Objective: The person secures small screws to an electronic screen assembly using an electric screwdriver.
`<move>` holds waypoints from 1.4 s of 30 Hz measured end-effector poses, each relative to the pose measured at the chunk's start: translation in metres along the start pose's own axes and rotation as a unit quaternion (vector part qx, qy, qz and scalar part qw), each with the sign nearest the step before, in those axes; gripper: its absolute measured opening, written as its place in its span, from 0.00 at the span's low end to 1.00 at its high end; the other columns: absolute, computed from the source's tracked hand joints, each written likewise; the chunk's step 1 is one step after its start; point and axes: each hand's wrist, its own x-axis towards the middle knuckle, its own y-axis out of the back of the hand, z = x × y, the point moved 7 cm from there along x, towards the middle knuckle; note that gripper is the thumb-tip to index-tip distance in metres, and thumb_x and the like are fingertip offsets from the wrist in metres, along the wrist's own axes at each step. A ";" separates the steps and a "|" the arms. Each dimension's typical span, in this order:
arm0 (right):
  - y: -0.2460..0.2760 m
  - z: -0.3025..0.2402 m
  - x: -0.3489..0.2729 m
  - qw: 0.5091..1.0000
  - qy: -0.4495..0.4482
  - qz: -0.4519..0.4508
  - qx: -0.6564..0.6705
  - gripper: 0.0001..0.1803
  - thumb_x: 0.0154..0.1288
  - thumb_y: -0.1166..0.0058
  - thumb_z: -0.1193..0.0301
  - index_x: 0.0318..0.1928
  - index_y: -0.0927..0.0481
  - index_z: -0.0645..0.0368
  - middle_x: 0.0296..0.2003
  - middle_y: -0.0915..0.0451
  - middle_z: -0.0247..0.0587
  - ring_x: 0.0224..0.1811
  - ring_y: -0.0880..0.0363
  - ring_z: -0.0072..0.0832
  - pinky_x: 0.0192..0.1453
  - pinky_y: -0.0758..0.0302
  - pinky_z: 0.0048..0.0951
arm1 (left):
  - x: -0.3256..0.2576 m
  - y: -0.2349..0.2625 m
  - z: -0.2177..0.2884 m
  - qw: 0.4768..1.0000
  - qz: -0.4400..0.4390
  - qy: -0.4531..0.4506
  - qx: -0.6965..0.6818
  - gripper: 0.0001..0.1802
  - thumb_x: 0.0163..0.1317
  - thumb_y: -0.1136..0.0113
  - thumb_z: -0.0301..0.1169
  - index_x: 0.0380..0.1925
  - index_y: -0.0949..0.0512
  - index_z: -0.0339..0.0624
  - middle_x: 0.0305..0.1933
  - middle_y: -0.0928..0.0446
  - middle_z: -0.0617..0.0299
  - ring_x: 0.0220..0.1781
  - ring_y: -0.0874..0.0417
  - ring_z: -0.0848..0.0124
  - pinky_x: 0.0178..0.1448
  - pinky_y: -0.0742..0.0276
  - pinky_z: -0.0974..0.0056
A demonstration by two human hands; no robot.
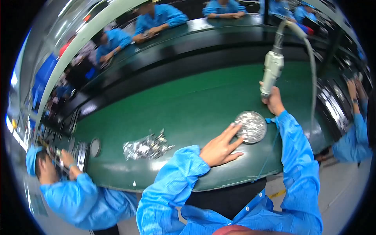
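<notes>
My right hand (pixel 275 102) is wrapped round the lower end of a pale grey electric screwdriver (pixel 273 66), whose coiled cable runs up from its top. Its tip is hidden by the hand. My left hand (pixel 221 148) lies open, fingers spread, with its fingertips at the left rim of a round dish (pixel 252 127) full of small shiny metal pieces. The pieces are too small to name. Around my right wrist is a blue strap (pixel 271 121) with a thin cord hanging down toward the table edge.
On the green table (pixel 196 117), a clear plastic bag (pixel 145 148) spills small metal parts to the left. A round grey lid or dish (pixel 95 147) stands beside a co-worker (pixel 74 188) at far left. Another person (pixel 354 133) works at right. A hanging cable (pixel 313 74) loops down.
</notes>
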 end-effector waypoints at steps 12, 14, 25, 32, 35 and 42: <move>-0.003 -0.006 -0.008 0.998 -0.020 -0.029 0.056 0.32 0.72 0.43 0.52 0.14 0.40 0.48 0.11 0.44 0.25 0.10 0.49 0.17 0.16 0.55 0.27 | 0.017 -0.002 0.010 0.998 -0.031 -0.042 0.026 0.32 0.61 0.29 0.44 0.60 0.22 0.38 0.73 0.39 0.31 0.72 0.32 0.35 0.70 0.26 0.47; 0.001 -0.010 -0.019 0.996 -0.043 -0.024 0.073 0.33 0.71 0.41 0.50 0.14 0.43 0.46 0.11 0.47 0.23 0.10 0.50 0.17 0.16 0.56 0.27 | 0.015 0.004 0.014 1.000 0.001 -0.017 0.017 0.31 0.59 0.27 0.42 0.62 0.21 0.44 0.70 0.33 0.35 0.62 0.21 0.42 0.63 0.21 0.51; -0.013 -0.006 -0.002 0.995 -0.067 -0.024 0.077 0.26 0.70 0.38 0.56 0.17 0.36 0.44 0.14 0.42 0.19 0.12 0.46 0.13 0.15 0.52 0.23 | -0.001 0.038 0.006 0.970 0.118 -0.160 0.140 0.25 0.44 0.31 0.20 0.07 0.39 0.50 0.10 0.39 0.65 0.11 0.39 0.66 0.19 0.49 0.60; -0.001 -0.022 -0.005 0.999 -0.024 0.032 0.029 0.22 0.74 0.45 0.57 0.23 0.37 0.43 0.16 0.47 0.18 0.13 0.54 0.11 0.18 0.55 0.23 | -0.006 0.035 -0.010 0.970 0.147 -0.176 0.085 0.25 0.48 0.29 0.20 0.08 0.38 0.49 0.09 0.39 0.65 0.09 0.39 0.67 0.15 0.46 0.60; 0.008 0.004 0.009 0.996 -0.047 0.073 0.026 0.22 0.76 0.51 0.52 0.24 0.35 0.45 0.16 0.49 0.18 0.15 0.55 0.13 0.21 0.54 0.23 | -0.017 0.035 -0.010 0.969 0.161 -0.170 0.080 0.27 0.50 0.29 0.23 0.07 0.40 0.50 0.08 0.40 0.67 0.08 0.39 0.68 0.14 0.45 0.61; 0.028 0.020 0.017 0.996 -0.005 -0.089 0.001 0.32 0.76 0.53 0.54 0.72 0.32 0.58 0.32 0.28 0.31 0.25 0.38 0.18 0.27 0.42 0.20 | -0.027 0.023 -0.007 0.971 0.170 -0.153 0.075 0.27 0.54 0.30 0.30 0.04 0.37 0.49 0.07 0.37 0.66 0.08 0.35 0.67 0.14 0.40 0.61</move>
